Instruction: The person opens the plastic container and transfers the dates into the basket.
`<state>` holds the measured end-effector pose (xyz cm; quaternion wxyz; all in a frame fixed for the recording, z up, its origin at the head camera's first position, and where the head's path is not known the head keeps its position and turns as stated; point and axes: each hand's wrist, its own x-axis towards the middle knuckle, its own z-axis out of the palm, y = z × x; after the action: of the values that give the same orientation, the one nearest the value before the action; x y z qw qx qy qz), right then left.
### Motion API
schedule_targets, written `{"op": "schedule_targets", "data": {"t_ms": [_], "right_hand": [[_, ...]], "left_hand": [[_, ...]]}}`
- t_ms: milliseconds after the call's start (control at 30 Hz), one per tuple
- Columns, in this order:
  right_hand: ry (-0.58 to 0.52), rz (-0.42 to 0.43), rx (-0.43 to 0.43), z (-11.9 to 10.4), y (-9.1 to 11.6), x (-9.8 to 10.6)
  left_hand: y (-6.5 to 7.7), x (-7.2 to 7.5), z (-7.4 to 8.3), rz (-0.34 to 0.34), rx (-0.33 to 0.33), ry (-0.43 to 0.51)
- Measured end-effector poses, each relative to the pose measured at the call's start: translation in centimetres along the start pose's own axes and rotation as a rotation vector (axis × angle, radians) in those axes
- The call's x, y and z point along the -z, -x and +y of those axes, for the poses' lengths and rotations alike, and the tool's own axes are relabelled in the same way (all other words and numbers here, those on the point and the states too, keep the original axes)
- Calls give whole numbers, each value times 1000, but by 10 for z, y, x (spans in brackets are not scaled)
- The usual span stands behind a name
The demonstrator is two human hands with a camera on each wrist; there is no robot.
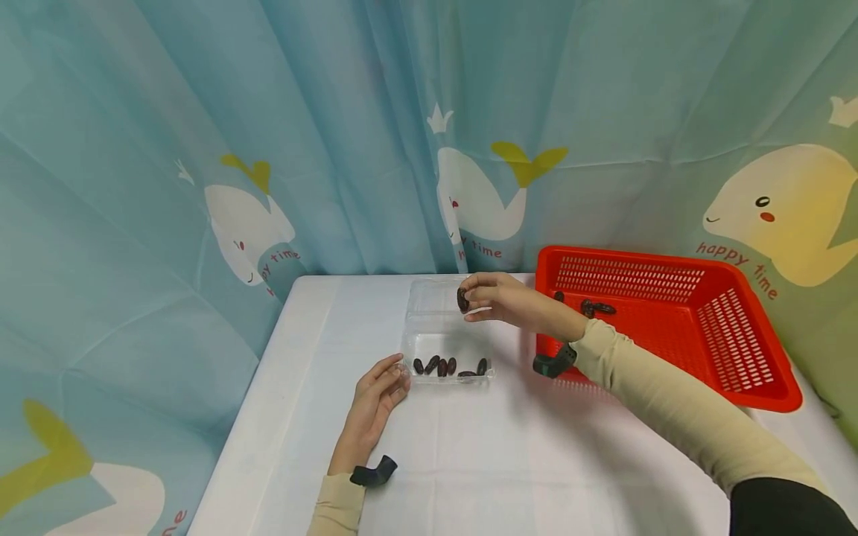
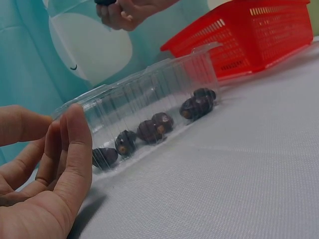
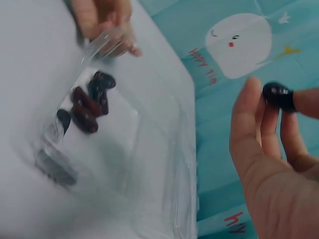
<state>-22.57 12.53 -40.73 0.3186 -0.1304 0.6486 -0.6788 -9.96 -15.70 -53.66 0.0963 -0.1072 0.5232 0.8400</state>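
My right hand (image 1: 499, 301) holds a dark, shiny date (image 1: 462, 300) between thumb and fingers, raised over the back part of a clear plastic box (image 1: 452, 344). In the right wrist view the pinched date (image 3: 279, 96) shows beside the fingertips. The box lies with its lid (image 1: 429, 296) folded back, away from me. Several dates (image 1: 442, 368) lie in a loose row along its near wall. At the box's near left corner, my left hand (image 1: 377, 398) pinches the rim with thumb and fingers, as the left wrist view shows.
A red plastic basket (image 1: 630, 257) with slotted walls stands to the right, under my right forearm, with several dates (image 1: 603, 308) near its left side. Behind the white-covered table (image 1: 482, 461) hangs a blue-green curtain (image 1: 362, 134) printed with whales.
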Motion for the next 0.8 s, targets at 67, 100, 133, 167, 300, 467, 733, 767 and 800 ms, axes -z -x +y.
{"op": "schedule_targets", "data": {"t_ms": [67, 100, 133, 167, 300, 467, 733, 767, 800], "right_hand": [[-57, 23, -9, -1, 3, 2], [-86, 30, -12, -1, 4, 4], [-118, 35, -14, -1, 6, 5], [-142, 35, -12, 0, 8, 7], [-221, 33, 5, -1, 18, 14], [-203, -19, 72, -3, 33, 27], [-346, -8, 80, -9, 56, 53], [-371, -5, 75, -10, 59, 57], [-380, -5, 73, -9, 64, 61]], "left_hand": [[0, 0, 0, 0, 0, -3], [-1, 0, 0, 0, 0, -5], [-1, 0, 0, 1, 0, -4], [-1, 0, -1, 3, 0, -2], [-1, 0, -1, 3, -3, -1], [-1, 1, -1, 1, -5, 3], [-1, 1, -1, -8, -9, 0], [-2, 1, -1, -11, -9, 1], [-2, 1, -2, -13, -9, 2]]}}
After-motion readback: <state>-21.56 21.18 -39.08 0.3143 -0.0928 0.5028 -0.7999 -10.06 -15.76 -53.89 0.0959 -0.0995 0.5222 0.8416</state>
